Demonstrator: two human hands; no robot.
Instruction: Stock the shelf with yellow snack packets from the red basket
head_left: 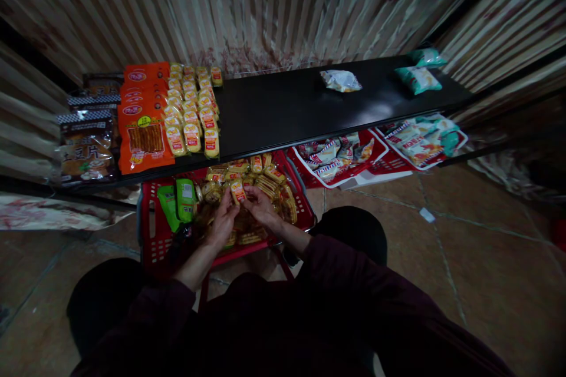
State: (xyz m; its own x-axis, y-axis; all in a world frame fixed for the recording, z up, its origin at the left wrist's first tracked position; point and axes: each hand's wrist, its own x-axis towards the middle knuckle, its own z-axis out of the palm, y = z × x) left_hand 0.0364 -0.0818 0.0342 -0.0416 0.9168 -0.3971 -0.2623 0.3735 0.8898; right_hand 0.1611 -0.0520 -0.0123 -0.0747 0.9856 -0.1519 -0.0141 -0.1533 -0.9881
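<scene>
Between my two hands is a small yellow snack packet point(238, 191) with a red and white label. My left hand point(224, 218) grips its left side, and the fingers of my right hand point(260, 206) close on its right side. Both hands are above a red plastic basket point(307, 212) heaped with similar yellow packets point(265, 185). Green snack bags point(186, 200) lie in the basket's left part. On the black shelf point(265, 109) just beyond, more of the yellow packets point(191, 112) stand in rows.
Left of those rows are orange snack bags point(145, 123) and dark snack bags point(86, 147). A white packet point(340, 80) and teal bags point(418, 79) lie farther right on the shelf. Two more red baskets point(375, 159) with packets sit below its right side. A pleated curtain point(265, 6) hangs behind.
</scene>
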